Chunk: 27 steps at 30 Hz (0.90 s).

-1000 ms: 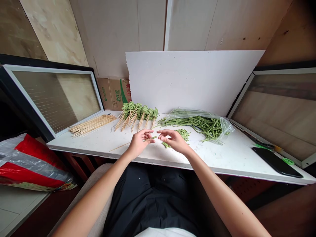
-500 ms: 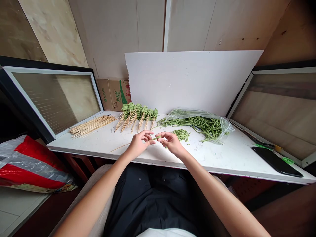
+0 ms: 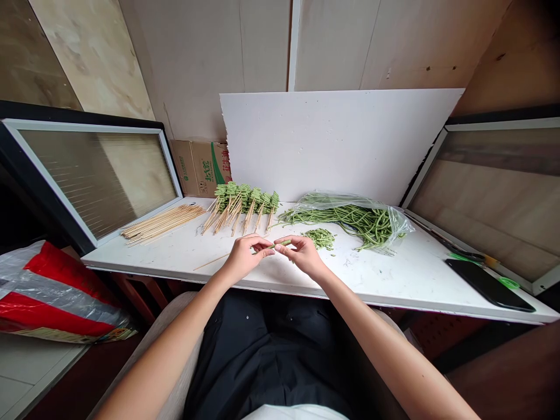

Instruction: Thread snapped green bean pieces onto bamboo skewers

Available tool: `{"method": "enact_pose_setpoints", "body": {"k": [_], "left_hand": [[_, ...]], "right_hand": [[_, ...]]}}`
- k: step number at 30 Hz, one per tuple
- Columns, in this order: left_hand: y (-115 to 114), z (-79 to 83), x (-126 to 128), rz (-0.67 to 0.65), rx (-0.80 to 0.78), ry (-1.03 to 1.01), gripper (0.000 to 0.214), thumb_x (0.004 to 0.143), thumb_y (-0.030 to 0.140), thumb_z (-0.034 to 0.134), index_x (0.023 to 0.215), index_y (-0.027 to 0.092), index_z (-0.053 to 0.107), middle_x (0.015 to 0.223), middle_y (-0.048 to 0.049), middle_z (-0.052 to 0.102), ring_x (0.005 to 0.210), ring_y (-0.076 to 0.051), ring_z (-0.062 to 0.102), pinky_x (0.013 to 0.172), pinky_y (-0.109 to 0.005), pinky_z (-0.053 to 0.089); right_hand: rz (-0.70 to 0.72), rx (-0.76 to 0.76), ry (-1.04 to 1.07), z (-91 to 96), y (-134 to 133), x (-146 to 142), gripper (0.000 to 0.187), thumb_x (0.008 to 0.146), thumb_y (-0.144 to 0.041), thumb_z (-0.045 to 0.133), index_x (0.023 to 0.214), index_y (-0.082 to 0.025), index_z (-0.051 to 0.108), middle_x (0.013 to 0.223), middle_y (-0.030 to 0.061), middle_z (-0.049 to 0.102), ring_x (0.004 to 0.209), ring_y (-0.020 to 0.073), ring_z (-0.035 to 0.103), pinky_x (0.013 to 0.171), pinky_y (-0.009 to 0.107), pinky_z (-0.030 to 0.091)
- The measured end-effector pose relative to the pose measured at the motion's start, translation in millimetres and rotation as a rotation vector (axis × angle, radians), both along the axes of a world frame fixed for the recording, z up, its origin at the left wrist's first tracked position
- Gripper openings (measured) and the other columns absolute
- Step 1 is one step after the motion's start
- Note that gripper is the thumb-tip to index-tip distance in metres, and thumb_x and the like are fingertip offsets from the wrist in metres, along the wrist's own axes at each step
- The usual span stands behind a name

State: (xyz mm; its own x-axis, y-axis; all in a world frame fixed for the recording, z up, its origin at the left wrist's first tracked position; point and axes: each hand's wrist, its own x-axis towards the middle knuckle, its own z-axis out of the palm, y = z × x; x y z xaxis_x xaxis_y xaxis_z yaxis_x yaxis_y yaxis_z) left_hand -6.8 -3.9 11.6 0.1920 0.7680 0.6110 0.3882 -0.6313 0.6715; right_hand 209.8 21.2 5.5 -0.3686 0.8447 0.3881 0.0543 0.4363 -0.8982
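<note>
You sit in a makeshift food-prep room, the back of a skewer business by the look of it. The white worktop (image 3: 394, 280) carries bare bamboo sticks (image 3: 161, 220), threaded bean skewers (image 3: 245, 204) and a bag of long beans (image 3: 354, 216). Glass-lidded chest cabinets (image 3: 96, 175) flank the worktop on both sides. Rough plywood walls (image 3: 196, 58) and a carton (image 3: 201, 166) stand behind it.

Your left hand (image 3: 242, 256) is covering the middle of the skewer (image 3: 210, 262) — only its tail is showing toward 9 o'clock. Your right hand (image 3: 304, 256) is hiding part of the bean piece (image 3: 283, 242), too small to tell if pierced — the red bag (image 3: 56, 291) at 8 o'clock is running off-frame.
</note>
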Motion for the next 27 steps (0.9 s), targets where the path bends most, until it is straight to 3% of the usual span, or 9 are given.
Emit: {"method": "enact_pose_setpoints", "body": {"k": [4, 7, 10, 12, 15, 20, 27], "left_hand": [[-1, 1.9, 0, 0.017, 0.039, 0.017, 0.019, 0.089, 0.038, 0.083, 0.097, 0.021, 0.084, 0.097, -0.009, 0.078, 0.082, -0.021, 0.071, 0.077, -0.034, 0.059], [-2, 2.1, 0, 0.016, 0.056, 0.03, 0.017, 0.091, 0.037, 0.082, 0.097, 0.021, 0.084, 0.097, -0.0091, 0.077, 0.085, -0.022, 0.073, 0.077, -0.034, 0.059], [-2, 0.8, 1, 0.003, 0.077, 0.05, 0.014, 0.091, 0.033, 0.082, 0.095, 0.02, 0.083, 0.095, -0.0083, 0.076, 0.085, -0.021, 0.072, 0.077, -0.033, 0.059], [-2, -0.6, 2, -0.014, 0.093, 0.064, 0.009, 0.091, 0.028, 0.081, 0.094, 0.02, 0.082, 0.094, -0.0074, 0.075, 0.083, -0.02, 0.072, 0.078, -0.032, 0.059], [-2, -2.2, 4, -0.031, 0.126, 0.08, 0.006, 0.092, 0.017, 0.075, 0.092, 0.019, 0.081, 0.093, -0.0069, 0.075, 0.083, -0.019, 0.071, 0.078, -0.031, 0.057], [-4, -1.4, 5, -0.053, 0.162, 0.056, 0.016, 0.091, 0.01, 0.069, 0.086, 0.019, 0.081, 0.09, -0.0069, 0.075, 0.081, -0.019, 0.07, 0.076, -0.03, 0.056], [-4, 1.5, 6, -0.105, 0.076, -0.035, 0.016, 0.089, 0.011, 0.069, 0.08, 0.018, 0.08, 0.088, -0.0071, 0.076, 0.08, -0.019, 0.071, 0.076, -0.029, 0.057]], "right_hand": [[-0.031, 0.016, -0.015, -4.1, 6, 2, 0.046, 0.08, -0.06, 0.085, 0.101, -0.02, 0.082, 0.096, 0.009, 0.078, 0.074, 0.0197, 0.066, 0.057, 0.029, 0.048], [-0.077, 0.155, -0.098, -3.4, 5, 3, 0.039, 0.085, -0.06, 0.081, 0.098, -0.023, 0.081, 0.099, 0.0098, 0.079, 0.083, 0.0233, 0.067, 0.063, 0.032, 0.051], [-0.133, 0.381, -0.206, -0.1, 1, 3, 0.023, 0.094, -0.048, 0.075, 0.095, -0.025, 0.08, 0.097, 0.0102, 0.078, 0.099, 0.0279, 0.063, 0.075, 0.037, 0.053], [-0.159, 0.503, -0.223, 1.3, -3, 2, 0.012, 0.097, -0.035, 0.072, 0.093, -0.026, 0.079, 0.09, 0.009, 0.076, 0.099, 0.0285, 0.06, 0.084, 0.041, 0.052], [-0.184, 0.593, -0.148, 0.4, -6, -1, 0.012, 0.095, -0.021, 0.07, 0.087, -0.026, 0.079, 0.081, 0.0066, 0.074, 0.096, 0.0281, 0.057, 0.091, 0.045, 0.049], [-0.145, 0.435, -0.003, -8.6, -4, -6, 0.009, 0.091, -0.03, 0.079, 0.083, -0.026, 0.08, 0.08, 0.0064, 0.073, 0.097, 0.0279, 0.059, 0.089, 0.043, 0.048], [0.043, 0.01, 0.224, -18.2, 0, -12, 0.021, 0.079, -0.043, 0.088, 0.079, -0.024, 0.08, 0.086, 0.0054, 0.072, 0.085, 0.0227, 0.063, 0.082, 0.038, 0.05]]}}
